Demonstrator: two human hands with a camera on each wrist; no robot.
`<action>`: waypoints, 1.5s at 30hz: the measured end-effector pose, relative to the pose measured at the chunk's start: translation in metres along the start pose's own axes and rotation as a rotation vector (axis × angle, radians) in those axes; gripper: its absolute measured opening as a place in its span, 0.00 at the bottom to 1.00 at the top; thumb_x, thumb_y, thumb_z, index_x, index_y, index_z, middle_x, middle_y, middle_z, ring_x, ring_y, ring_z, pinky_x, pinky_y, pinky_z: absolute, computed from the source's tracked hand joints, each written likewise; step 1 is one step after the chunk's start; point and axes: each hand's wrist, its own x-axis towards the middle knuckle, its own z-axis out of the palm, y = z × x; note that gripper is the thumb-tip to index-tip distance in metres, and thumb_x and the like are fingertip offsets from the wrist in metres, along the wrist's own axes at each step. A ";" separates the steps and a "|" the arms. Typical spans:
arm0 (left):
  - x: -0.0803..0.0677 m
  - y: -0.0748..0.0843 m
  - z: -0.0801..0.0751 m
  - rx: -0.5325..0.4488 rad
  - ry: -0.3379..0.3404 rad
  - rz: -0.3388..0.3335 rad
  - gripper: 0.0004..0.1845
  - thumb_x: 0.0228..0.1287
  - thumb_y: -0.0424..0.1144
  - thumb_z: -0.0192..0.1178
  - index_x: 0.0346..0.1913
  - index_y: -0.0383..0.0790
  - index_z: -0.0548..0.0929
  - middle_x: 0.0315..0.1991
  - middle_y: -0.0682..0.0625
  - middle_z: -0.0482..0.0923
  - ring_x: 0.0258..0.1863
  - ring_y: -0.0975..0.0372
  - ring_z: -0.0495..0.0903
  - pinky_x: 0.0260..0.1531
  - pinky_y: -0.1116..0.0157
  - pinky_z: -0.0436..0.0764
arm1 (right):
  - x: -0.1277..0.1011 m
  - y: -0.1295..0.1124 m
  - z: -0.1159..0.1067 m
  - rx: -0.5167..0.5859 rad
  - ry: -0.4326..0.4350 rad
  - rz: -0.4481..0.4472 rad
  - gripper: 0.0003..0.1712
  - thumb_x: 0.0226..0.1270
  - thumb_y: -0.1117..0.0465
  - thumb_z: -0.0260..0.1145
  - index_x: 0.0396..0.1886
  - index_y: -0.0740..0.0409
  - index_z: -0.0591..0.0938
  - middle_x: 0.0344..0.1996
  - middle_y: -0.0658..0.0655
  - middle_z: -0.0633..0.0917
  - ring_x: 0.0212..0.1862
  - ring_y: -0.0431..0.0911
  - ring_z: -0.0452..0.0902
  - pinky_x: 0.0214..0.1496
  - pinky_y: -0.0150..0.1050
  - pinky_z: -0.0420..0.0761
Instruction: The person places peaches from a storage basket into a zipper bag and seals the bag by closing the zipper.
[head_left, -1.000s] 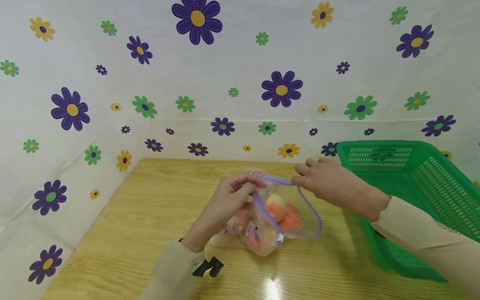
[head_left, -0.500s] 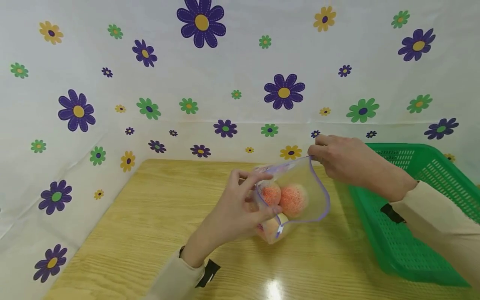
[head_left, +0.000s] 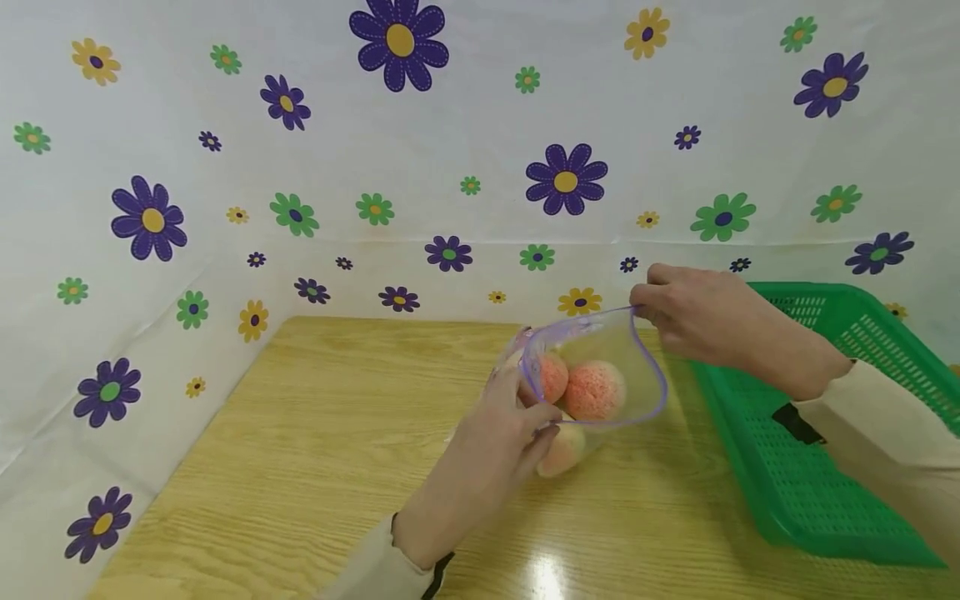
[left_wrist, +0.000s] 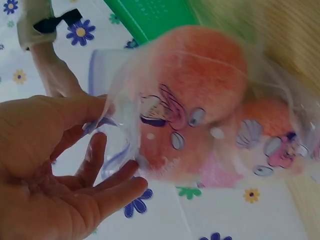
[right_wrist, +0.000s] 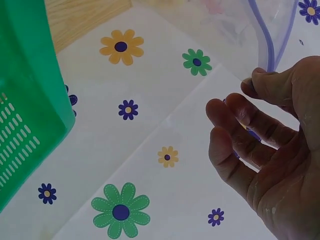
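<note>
Already the zip bag (head_left: pixel 592 375) stands open above the bench (head_left: pixel 315 433), its purple-edged mouth spread wide between both hands; the left hand (head_left: pixel 487 450) pinches the near rim with curled fingers (left_wrist: pixel 107 167); the right hand (head_left: pixel 697 321) pinches the far rim beside the green basket (head_left: pixel 817 467). Inside the bag lie three fuzzy orange-pink balls (head_left: pixel 594 390), none taken out yet; emptying or closing looks like what remains. No contents show in the visible part of the basket.
</note>
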 end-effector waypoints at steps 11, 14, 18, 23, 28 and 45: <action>-0.009 -0.046 -0.039 0.054 0.126 -0.020 0.05 0.62 0.33 0.71 0.38 0.46 0.87 0.39 0.52 0.85 0.36 0.61 0.83 0.34 0.66 0.85 | -0.014 -0.001 0.010 0.051 -0.045 -0.082 0.02 0.68 0.60 0.71 0.35 0.48 0.86 0.27 0.46 0.76 0.26 0.37 0.69 0.25 0.34 0.74; -0.014 -0.063 -0.053 0.005 0.103 -0.061 0.07 0.63 0.31 0.71 0.40 0.43 0.84 0.38 0.52 0.85 0.36 0.63 0.84 0.35 0.65 0.85 | -0.020 -0.007 0.017 0.050 -0.106 -0.085 0.03 0.67 0.59 0.72 0.33 0.46 0.86 0.24 0.45 0.73 0.24 0.36 0.65 0.22 0.31 0.68; -0.027 -0.083 -0.065 -0.043 -0.041 -0.123 0.11 0.62 0.31 0.71 0.45 0.43 0.84 0.37 0.54 0.86 0.37 0.65 0.84 0.38 0.63 0.84 | -0.024 -0.017 0.026 0.028 -0.266 -0.055 0.02 0.67 0.59 0.72 0.34 0.47 0.89 0.25 0.45 0.74 0.25 0.37 0.66 0.23 0.31 0.69; -0.044 -0.095 -0.064 -0.162 -0.359 -0.112 0.05 0.65 0.32 0.69 0.41 0.44 0.89 0.37 0.57 0.86 0.37 0.69 0.82 0.41 0.65 0.86 | -0.035 -0.033 0.035 0.059 -0.458 -0.070 0.05 0.66 0.59 0.73 0.29 0.47 0.89 0.27 0.45 0.76 0.27 0.37 0.69 0.25 0.32 0.74; -0.050 -0.094 -0.056 -0.206 -0.471 -0.095 0.04 0.67 0.33 0.67 0.40 0.45 0.88 0.37 0.58 0.86 0.37 0.71 0.81 0.42 0.67 0.85 | -0.046 -0.050 0.041 0.088 -0.455 -0.128 0.10 0.62 0.63 0.73 0.22 0.48 0.86 0.24 0.44 0.76 0.25 0.36 0.66 0.25 0.31 0.71; -0.039 -0.085 -0.048 -0.237 -0.470 -0.102 0.07 0.65 0.33 0.68 0.44 0.47 0.87 0.38 0.59 0.85 0.38 0.70 0.80 0.42 0.65 0.84 | 0.027 -0.082 0.035 0.139 -0.179 -0.324 0.33 0.70 0.68 0.56 0.75 0.54 0.71 0.73 0.61 0.73 0.73 0.58 0.71 0.69 0.51 0.78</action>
